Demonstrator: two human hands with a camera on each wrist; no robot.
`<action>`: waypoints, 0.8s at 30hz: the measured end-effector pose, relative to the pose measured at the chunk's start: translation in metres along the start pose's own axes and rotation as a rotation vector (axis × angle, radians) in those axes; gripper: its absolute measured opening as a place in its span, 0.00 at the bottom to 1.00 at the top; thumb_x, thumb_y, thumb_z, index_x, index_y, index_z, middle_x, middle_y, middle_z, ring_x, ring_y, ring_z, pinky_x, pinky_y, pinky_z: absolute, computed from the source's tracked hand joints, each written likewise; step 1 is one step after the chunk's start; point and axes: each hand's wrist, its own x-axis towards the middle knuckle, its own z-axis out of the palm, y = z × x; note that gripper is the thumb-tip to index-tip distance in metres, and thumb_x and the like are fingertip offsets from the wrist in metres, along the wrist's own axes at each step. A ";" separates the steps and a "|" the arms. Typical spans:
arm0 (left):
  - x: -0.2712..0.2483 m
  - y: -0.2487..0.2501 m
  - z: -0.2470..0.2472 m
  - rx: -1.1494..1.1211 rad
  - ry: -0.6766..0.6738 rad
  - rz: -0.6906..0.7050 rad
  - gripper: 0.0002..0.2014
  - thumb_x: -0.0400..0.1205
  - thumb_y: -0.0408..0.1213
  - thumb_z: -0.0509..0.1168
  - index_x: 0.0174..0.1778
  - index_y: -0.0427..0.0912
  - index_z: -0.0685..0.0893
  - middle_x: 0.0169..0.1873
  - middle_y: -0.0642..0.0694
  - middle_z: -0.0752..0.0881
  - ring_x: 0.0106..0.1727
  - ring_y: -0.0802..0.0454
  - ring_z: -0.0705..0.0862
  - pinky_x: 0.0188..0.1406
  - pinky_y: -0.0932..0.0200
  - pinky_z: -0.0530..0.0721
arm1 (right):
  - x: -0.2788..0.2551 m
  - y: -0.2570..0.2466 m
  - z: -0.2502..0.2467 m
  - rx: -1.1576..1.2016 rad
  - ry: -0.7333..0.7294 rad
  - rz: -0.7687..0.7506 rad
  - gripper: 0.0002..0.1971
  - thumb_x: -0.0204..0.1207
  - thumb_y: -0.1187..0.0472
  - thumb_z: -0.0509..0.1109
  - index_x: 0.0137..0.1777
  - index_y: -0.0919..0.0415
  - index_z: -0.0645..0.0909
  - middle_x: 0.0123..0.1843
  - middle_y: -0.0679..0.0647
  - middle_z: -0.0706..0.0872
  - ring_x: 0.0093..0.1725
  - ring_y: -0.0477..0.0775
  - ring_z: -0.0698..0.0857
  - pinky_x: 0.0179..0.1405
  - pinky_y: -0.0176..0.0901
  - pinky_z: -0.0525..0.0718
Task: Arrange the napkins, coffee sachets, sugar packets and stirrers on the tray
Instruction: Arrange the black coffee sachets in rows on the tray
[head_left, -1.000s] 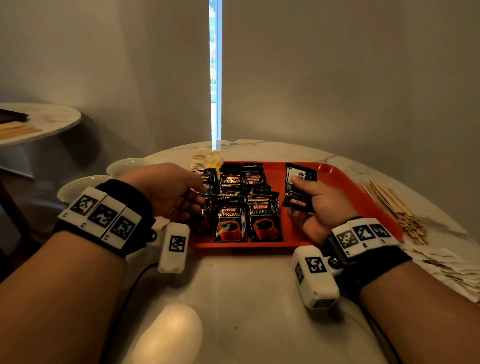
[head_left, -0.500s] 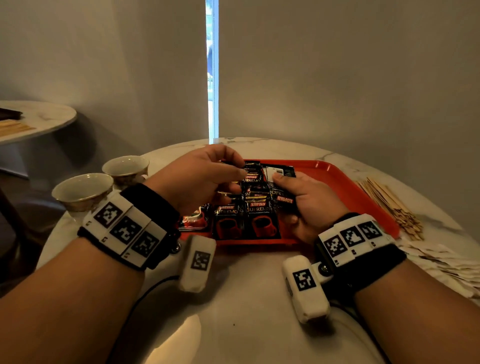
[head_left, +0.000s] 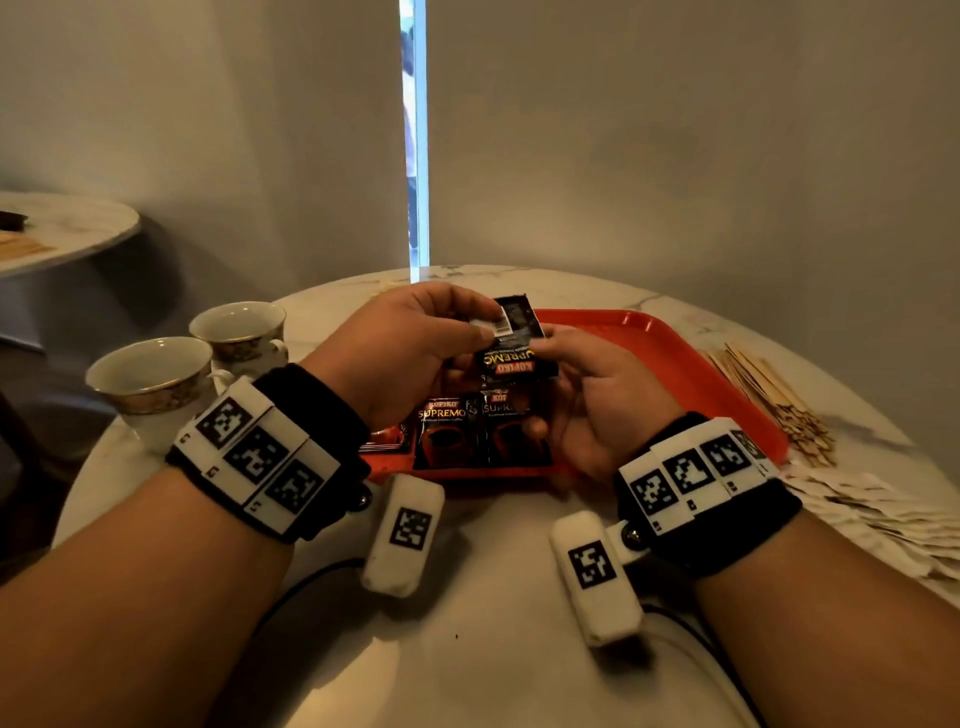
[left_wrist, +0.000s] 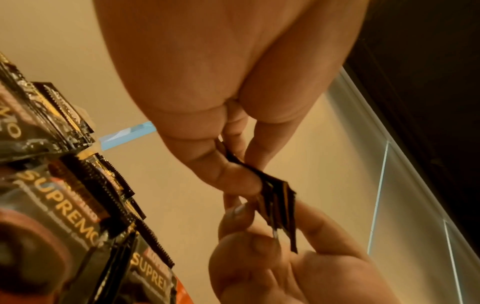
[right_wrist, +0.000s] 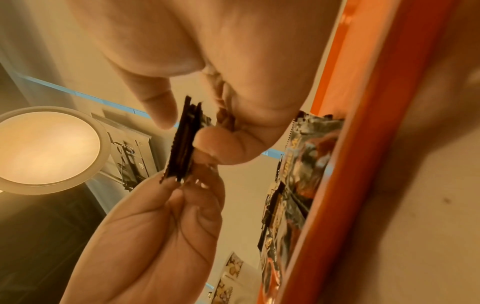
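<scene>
Both hands hold a thin stack of black coffee sachets (head_left: 511, 345) upright above the red tray (head_left: 670, 358). My left hand (head_left: 470, 332) pinches its upper left corner. My right hand (head_left: 553, 364) grips its right side from below. The left wrist view shows the stack (left_wrist: 276, 197) edge-on between thumb and fingers. In the right wrist view the stack (right_wrist: 182, 142) is pinched the same way. More coffee sachets (head_left: 452, 431) lie overlapped in rows on the tray's near left part. Wooden stirrers (head_left: 769, 395) lie in a heap right of the tray.
Two empty cups (head_left: 150, 374) (head_left: 239, 332) stand at the table's left edge. Pale paper packets or napkins (head_left: 883, 514) are spread at the right edge. Small pale packets (right_wrist: 228, 275) show beyond the sachets. A second round table (head_left: 62, 234) is at far left.
My left hand came over from the tray's left side and took hold of the sachets in my right hand. Both hands have raised the stack slightly above the tray.
</scene>
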 end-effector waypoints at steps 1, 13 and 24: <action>0.001 -0.001 -0.002 -0.014 0.016 0.003 0.09 0.82 0.22 0.67 0.50 0.38 0.87 0.47 0.35 0.85 0.38 0.46 0.82 0.33 0.57 0.88 | 0.000 -0.001 -0.002 -0.013 0.014 -0.013 0.11 0.82 0.67 0.60 0.61 0.65 0.78 0.41 0.60 0.85 0.27 0.52 0.80 0.18 0.36 0.69; 0.000 0.005 -0.012 0.110 -0.049 0.030 0.14 0.76 0.23 0.70 0.56 0.39 0.88 0.49 0.39 0.90 0.43 0.50 0.90 0.38 0.57 0.88 | 0.005 -0.001 -0.005 0.004 0.110 -0.073 0.13 0.83 0.72 0.61 0.65 0.67 0.77 0.36 0.56 0.88 0.23 0.48 0.77 0.16 0.35 0.71; -0.002 0.006 -0.011 0.329 -0.070 0.060 0.12 0.77 0.32 0.76 0.49 0.57 0.95 0.53 0.45 0.92 0.59 0.30 0.86 0.62 0.36 0.86 | 0.004 -0.001 -0.003 0.058 0.090 -0.096 0.08 0.83 0.69 0.65 0.60 0.63 0.79 0.36 0.54 0.86 0.25 0.46 0.77 0.17 0.36 0.74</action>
